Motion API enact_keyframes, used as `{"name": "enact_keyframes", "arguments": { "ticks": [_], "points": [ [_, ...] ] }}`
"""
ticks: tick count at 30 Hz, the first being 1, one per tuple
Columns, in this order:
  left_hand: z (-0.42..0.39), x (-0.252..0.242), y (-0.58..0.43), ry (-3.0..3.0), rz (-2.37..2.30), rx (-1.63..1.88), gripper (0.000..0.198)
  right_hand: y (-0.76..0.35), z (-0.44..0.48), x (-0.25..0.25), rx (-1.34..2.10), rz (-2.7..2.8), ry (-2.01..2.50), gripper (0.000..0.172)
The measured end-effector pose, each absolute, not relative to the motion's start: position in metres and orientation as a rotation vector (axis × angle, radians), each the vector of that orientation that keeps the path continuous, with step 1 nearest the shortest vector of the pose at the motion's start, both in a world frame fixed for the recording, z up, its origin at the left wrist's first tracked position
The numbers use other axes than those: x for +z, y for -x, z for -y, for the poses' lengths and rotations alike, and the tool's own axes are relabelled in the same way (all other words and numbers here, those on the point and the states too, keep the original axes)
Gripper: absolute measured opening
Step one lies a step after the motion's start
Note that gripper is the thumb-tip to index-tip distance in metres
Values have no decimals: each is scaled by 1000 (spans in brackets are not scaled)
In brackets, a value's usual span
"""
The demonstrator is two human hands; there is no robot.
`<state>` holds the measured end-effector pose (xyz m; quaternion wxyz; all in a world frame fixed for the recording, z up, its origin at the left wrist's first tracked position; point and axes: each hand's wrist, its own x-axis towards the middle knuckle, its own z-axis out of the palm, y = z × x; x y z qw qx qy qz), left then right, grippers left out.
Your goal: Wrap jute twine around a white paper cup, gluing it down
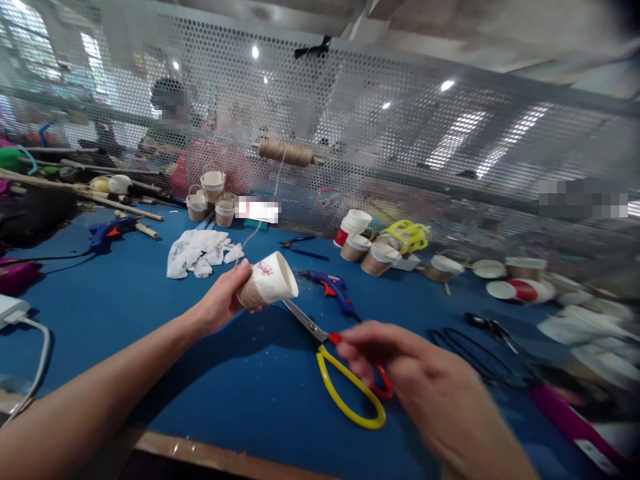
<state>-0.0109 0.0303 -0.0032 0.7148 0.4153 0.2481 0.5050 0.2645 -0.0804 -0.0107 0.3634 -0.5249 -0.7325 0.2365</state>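
A white paper cup (274, 277) with a small reddish print lies tilted in my left hand (225, 297), its mouth toward the right. Twine (251, 293) is wound around the lower part of the cup, and a strand runs from there up to a spool (285, 153). My left fingers are closed around the wound part. My right hand (400, 367) is blurred, its fingers curled over the red handle of a pair of scissors (345, 387). Whether they grip that handle I cannot tell. The scissors' other handle is yellow, and their blades point toward the cup.
Beyond the cup lie a blue glue gun (333, 288), pliers (305, 248) and crumpled white cloth or tissue (200, 252). Another glue gun (111, 233) is at left. Several twine-wrapped cups (380, 257) stand along a perforated metal screen (350, 120). A person (170, 140) is behind it.
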Motion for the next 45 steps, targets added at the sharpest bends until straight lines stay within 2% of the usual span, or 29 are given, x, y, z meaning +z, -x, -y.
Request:
{"name": "enact_keyframes", "arguments": {
  "ticks": [2,5,10,13,20,23,25,28,31,34,35,37,39,42,45],
  "points": [
    [-25,-4,10,-1010,-613,1175,40,-216,51,41,700,1881,1332,27],
    [-18,-3,10,-1220,-680,1214,38,-172,29,72,552,1891,1286,28],
    [-11,-1,10,-1524,-810,1210,26,-162,23,55,412,1948,1341,23],
    [-10,0,10,-1587,-841,1205,24,-164,20,48,343,1961,1303,27],
    [-15,-1,9,-1297,-813,1235,20,-178,12,45,191,1867,1319,36],
    [-19,-2,9,-1101,-682,1190,29,-183,18,49,306,1932,1323,41],
    [-21,-1,9,-964,-566,1118,38,-184,24,53,469,2102,1261,38],
    [-24,2,11,-809,-466,1003,45,-182,32,58,615,2309,1173,11],
    [-26,2,13,-698,-428,899,48,-182,30,57,419,2224,1193,6],
    [-28,-1,13,-645,-384,791,54,-182,24,52,240,2028,1117,23],
    [-27,-3,12,-637,-369,758,55,-181,23,49,213,1992,1080,20],
    [-26,-5,10,-629,-340,708,56,-180,21,45,190,1993,1017,8],
    [-23,-7,8,-636,-322,670,56,-177,21,41,179,2054,955,15],
    [-22,-8,9,-731,-377,558,65,-174,21,38,175,2078,904,5],
    [-27,-7,14,-954,-599,492,75,-174,20,38,279,1985,971,12]
  ]
}}
